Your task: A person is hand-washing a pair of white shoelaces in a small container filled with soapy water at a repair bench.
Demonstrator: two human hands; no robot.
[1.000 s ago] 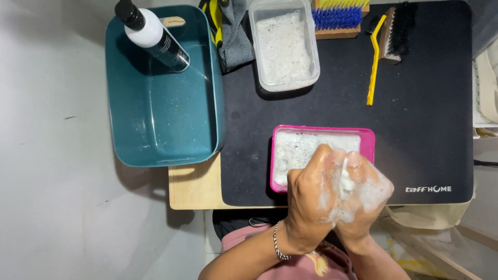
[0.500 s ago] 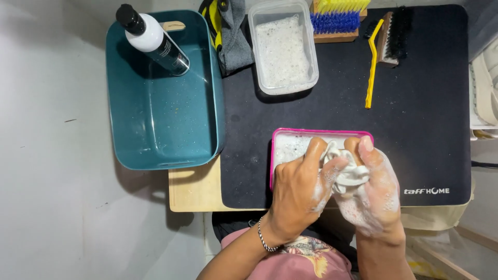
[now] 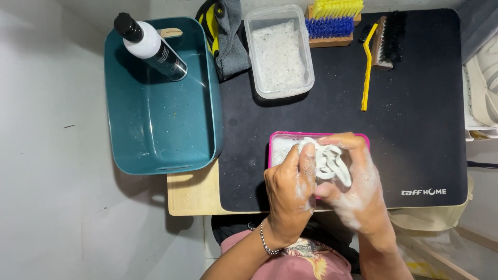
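Both hands are covered in soap foam over a pink-rimmed container (image 3: 275, 139) of soapy water near the table's front edge. A bundle of white laces (image 3: 329, 162) is pinched between my left hand (image 3: 289, 191) and my right hand (image 3: 357, 182). The left thumb and fingers press on the laces from the left. The right hand cups them from the right and above. A metal bracelet is on the left wrist. Most of the pink container is hidden under the hands.
A black mat (image 3: 415, 124) covers the wooden table (image 3: 189, 194). A teal tub (image 3: 155, 119) holding a black-capped white bottle (image 3: 150, 46) stands at left. A clear foam-filled container (image 3: 280, 52), a grey cloth (image 3: 228, 39), a yellow-blue brush (image 3: 332, 21), a yellow brush (image 3: 367, 67) and a black-bristled brush (image 3: 386, 41) lie at the back.
The hands have dropped from a raised clasp to just over the pink container, and the laces now show between the fingers. The view has shifted slightly.
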